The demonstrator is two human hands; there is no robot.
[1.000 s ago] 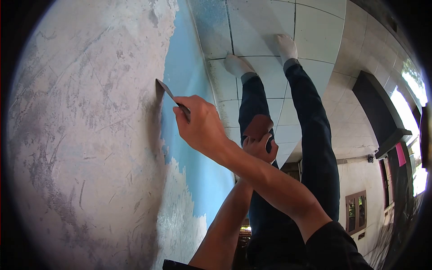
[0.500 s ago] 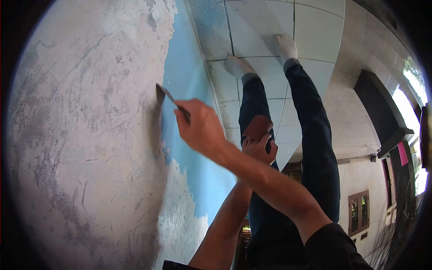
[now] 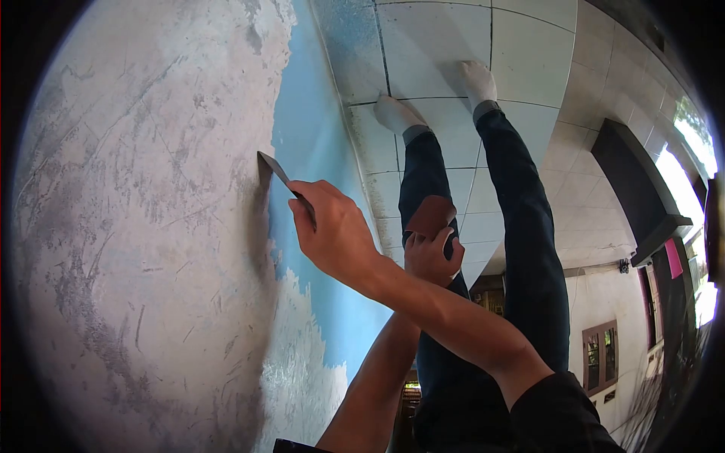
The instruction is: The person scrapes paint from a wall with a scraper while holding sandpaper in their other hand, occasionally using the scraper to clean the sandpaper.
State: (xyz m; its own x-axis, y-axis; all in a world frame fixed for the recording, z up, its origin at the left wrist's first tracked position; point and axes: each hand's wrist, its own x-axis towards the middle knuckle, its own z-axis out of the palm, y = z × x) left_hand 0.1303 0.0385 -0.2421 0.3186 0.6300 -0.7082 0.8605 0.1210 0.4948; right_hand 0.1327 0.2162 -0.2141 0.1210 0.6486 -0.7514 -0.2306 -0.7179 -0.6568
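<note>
My right hand is closed round the handle of a putty knife. The blade's tip meets the wall where the pale, scraped surface borders the light blue paint. Under the crossed right forearm, my left hand grips a reddish-brown flat piece with rounded corners, close over my left leg. A dark curved part shows by the left thumb.
Pale floor tiles lie under my feet, right beside the wall. A dark bench-like ledge and a pink cloth are off to the right. A brown-framed window is at lower right.
My right hand and the putty knife have shifted slightly down and to the left along the paint edge, and the blade's angle has turned a little. My left hand stays nearly in place.
</note>
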